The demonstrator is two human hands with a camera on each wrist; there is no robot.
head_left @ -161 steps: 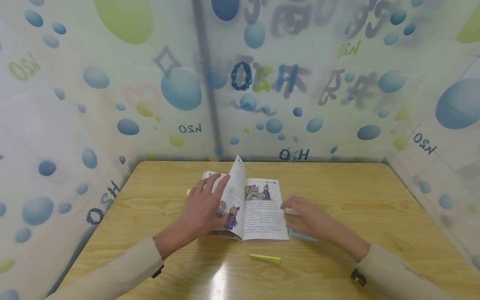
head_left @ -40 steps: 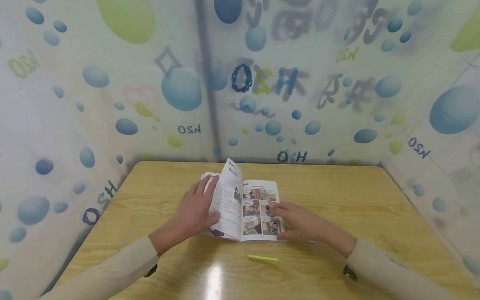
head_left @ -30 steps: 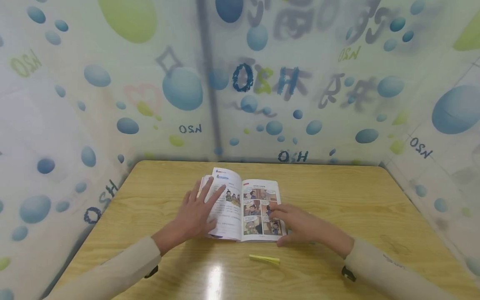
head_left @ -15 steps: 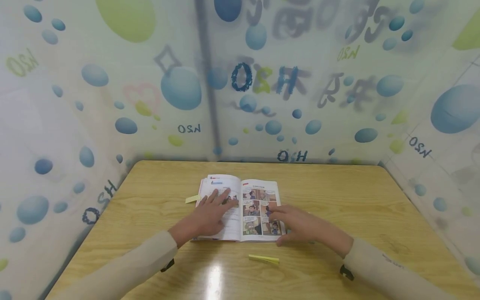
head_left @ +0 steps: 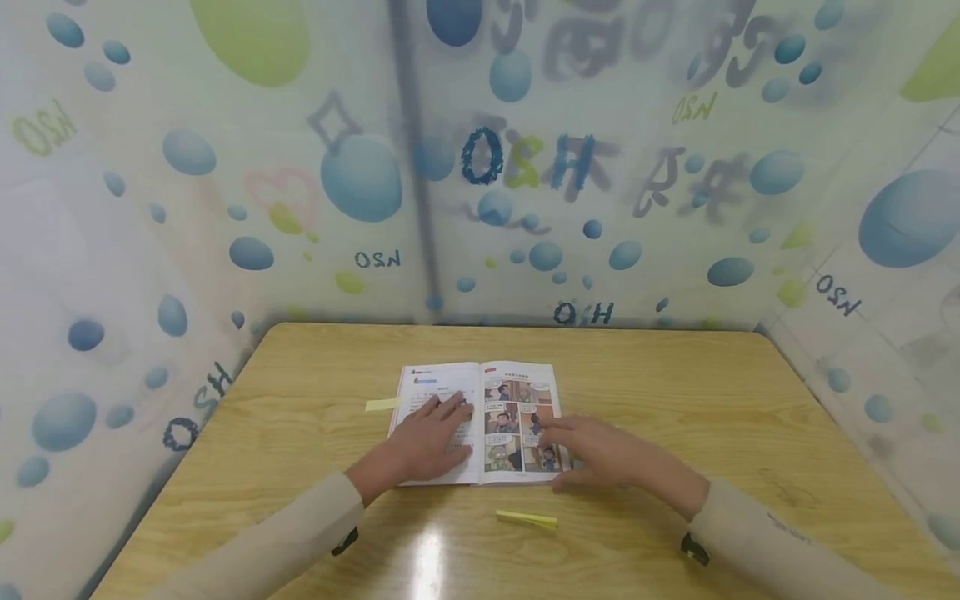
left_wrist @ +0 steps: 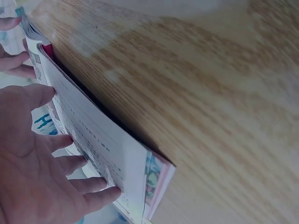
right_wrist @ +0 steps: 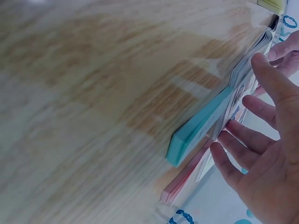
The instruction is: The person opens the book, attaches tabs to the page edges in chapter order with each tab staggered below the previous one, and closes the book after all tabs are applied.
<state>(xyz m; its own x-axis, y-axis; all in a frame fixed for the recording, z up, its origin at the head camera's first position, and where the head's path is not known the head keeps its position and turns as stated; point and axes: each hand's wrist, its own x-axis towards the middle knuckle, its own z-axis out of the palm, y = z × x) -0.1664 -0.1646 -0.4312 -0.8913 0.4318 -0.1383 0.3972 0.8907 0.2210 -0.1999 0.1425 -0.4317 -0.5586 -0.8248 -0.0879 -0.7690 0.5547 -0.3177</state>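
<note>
An open book (head_left: 517,372) lies on the table, with comic panels on its right page and text with a picture on its left page. My left hand (head_left: 423,442) rests on the left page with fingers spread, and the left wrist view shows its fingertips on the paper (left_wrist: 126,154). My right hand (head_left: 600,454) lies over the outer edge of the right page, fingers relaxed. Beneath it, a teal sticky-note pad (right_wrist: 198,128) and a pink one (right_wrist: 184,179) stick out beside the book. A pale yellow strip (head_left: 381,405) juts out from the left edge.
In front of the book, a folded yellow paper strip (head_left: 527,519) lies on the wooden table (head_left: 300,400). A wall covering (head_left: 637,167) printed with blue and green drops rises behind the table and along both sides.
The raised page has come down flat on the left side, and my left hand has slid right onto it. Earlier, my right hand moved from beside the book onto the right page's edge.
</note>
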